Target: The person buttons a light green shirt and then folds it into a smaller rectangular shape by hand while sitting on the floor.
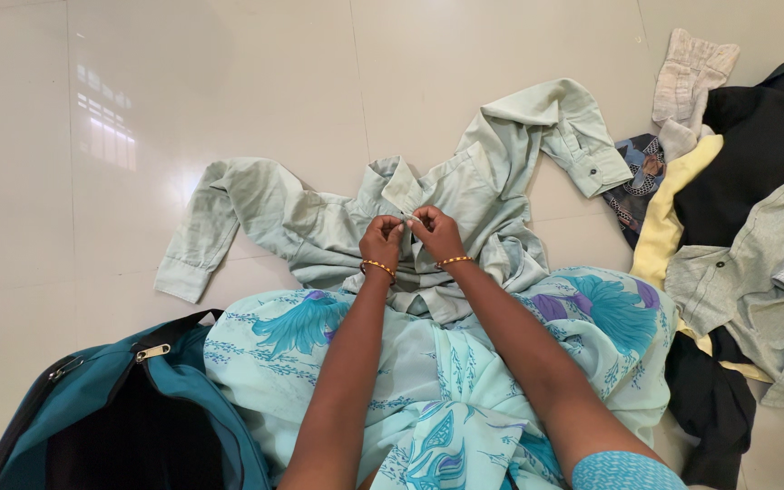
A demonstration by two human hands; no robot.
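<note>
A pale green long-sleeved shirt [465, 195] lay spread on the glossy white tiled floor [229, 82], just ahead of the person's lap. It was crumpled, with its collar turned up near the middle, one sleeve stretched out to the left with its cuff flat on the tiles, and the other sleeve bent up and to the right, its buttoned cuff resting near a pile of other clothes. The lower part of the shirt lay against the person's patterned light blue garment [446, 381], which covered the lap.

Both hands met at the shirt's front, just below the collar. The left hand [381, 240] was curled, its fingertips pinched on a small bit of the shirt's front edge. The right hand [437, 232] was likewise curled, fingertips pinching the fabric right beside the left; the two sets of fingertips touched or nearly touched. What exactly sat between the fingertips was too small to tell. Each wrist wore a thin gold bangle.

To the left lay an open teal bag [120, 417] with a dark inside. To the right sat a heap of clothes [746, 227]: black, yellow, grey and cream pieces.
</note>
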